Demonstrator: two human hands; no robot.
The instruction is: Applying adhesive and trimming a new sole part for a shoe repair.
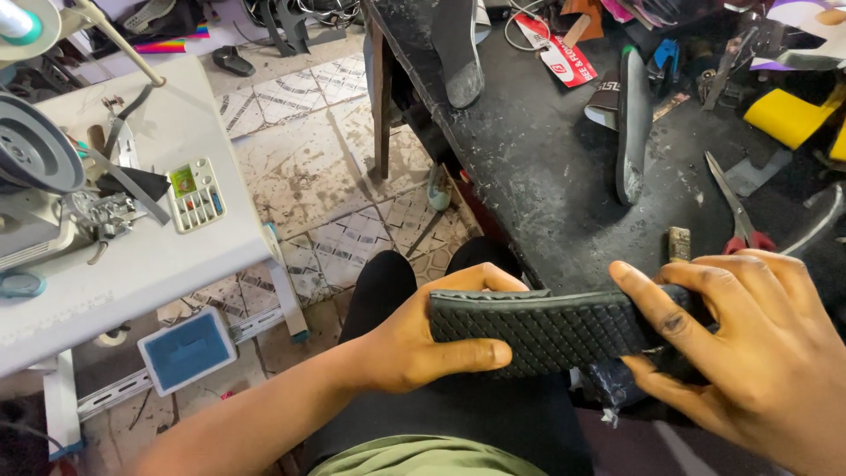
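a dark, scuffed work surface point(546, 176) carries scissors point(738, 216); left hand point(423, 339) and right hand point(749, 353) each clamp an end of a black textured sole point(546, 330), fingers curled round it.

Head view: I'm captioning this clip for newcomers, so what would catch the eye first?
First, the black rubber sole with its diamond tread, low in the middle, gripped at one end by the left hand and at the other by the right hand. Next, the sewing machine on the white table at left, and red-handled scissors on the dark, scuffed workbench at right.
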